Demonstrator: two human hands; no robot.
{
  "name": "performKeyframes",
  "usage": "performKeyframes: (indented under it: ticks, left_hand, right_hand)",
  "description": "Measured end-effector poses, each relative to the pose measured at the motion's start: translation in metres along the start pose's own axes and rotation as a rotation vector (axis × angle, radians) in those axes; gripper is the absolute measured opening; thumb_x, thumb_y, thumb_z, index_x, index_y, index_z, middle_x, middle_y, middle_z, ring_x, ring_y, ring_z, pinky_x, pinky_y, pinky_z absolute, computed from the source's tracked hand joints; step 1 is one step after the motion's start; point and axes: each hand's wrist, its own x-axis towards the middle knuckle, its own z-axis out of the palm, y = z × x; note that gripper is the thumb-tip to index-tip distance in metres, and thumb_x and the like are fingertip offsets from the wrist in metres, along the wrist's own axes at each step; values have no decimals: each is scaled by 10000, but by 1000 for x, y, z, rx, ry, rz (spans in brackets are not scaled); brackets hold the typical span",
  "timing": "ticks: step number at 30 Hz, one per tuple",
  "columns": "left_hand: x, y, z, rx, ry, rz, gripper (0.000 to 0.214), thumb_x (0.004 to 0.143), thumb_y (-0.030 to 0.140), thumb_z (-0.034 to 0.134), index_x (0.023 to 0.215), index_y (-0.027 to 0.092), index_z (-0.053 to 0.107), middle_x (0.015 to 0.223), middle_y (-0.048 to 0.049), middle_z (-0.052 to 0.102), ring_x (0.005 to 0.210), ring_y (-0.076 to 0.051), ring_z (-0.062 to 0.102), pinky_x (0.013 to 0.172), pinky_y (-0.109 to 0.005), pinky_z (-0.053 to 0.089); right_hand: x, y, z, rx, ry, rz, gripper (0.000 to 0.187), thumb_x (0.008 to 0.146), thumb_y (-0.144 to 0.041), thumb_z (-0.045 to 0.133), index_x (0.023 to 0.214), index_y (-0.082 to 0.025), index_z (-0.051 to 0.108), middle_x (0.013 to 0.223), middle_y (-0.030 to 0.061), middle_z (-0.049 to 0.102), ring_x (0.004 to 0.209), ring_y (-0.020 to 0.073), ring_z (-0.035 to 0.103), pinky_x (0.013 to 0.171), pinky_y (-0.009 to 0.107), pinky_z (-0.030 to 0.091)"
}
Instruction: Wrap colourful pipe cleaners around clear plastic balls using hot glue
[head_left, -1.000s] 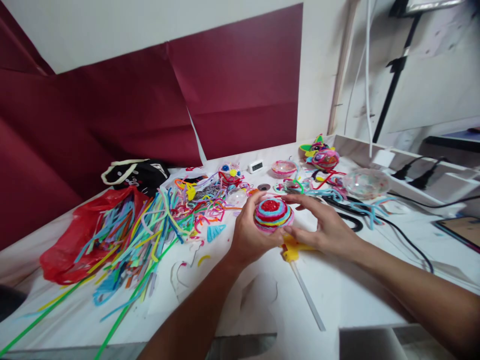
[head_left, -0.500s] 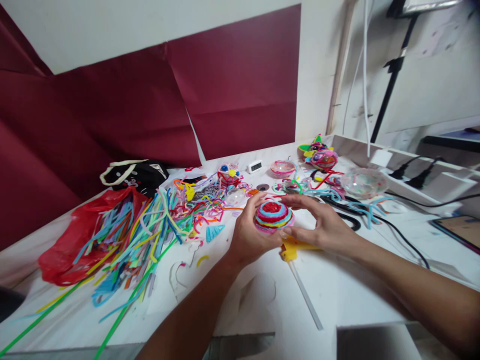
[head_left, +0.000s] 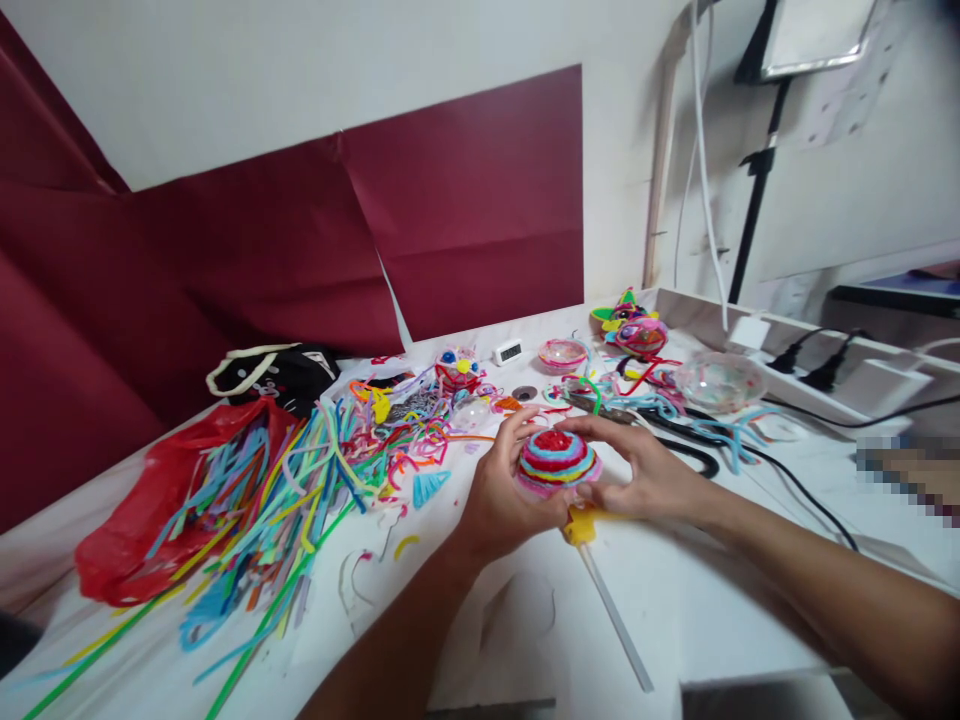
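Observation:
Between my two hands is a dome (head_left: pixel 558 462) wound with rings of fuzzy pipe cleaner in red, light blue, yellow and pink. My left hand (head_left: pixel 504 490) cups it from the left, thumb at the lower front. From the right, my right hand (head_left: pixel 637 465) grips it, with fingers on the upper edge and thumb at the lower front. Its underside is hidden. Just below my hands lies a yellow glue gun (head_left: pixel 580 526), partly covered by my right hand, with a glue stick (head_left: pixel 619 622) extending toward the front edge.
Many loose pipe cleaners (head_left: pixel 300 490) spill from a red plastic bag (head_left: pixel 142 515) at left. Behind are a black bag (head_left: pixel 281 375), a small digital timer (head_left: pixel 508 352), a pink-rimmed clear bowl (head_left: pixel 562 356) and a decorated figure (head_left: pixel 634 325). Black cables (head_left: pixel 810 505) cross the right side.
The dome stays in both hands, with almost no change in grip. The whole view has shifted slightly, with the background lower in the picture.

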Motion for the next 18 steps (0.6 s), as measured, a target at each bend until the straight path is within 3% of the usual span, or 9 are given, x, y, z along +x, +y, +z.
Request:
performKeyframes:
  ticks: [11,18]
  left_hand:
    - [-3,4,1,1,-16,-31,860,596,136,749,1351,218,344,1268,-123,547,1102,-257,619,953,-379,515]
    - [-4,-3,0,51,-20,30,869,596,115,730,1364,221,337,1282,-109,552,1159,-260,585,982,-364,505]
  right_hand:
    - [0,-7,3,-18,15,-45,583,625,-123,655,1200,-196,592,1169,69,684,1075,250,642,965,352,477]
    - [0,-7,3,-99,59,-127,557,633,-131,646,1181,-189,565,1123,70,684,1052,234,653,908,305,507]
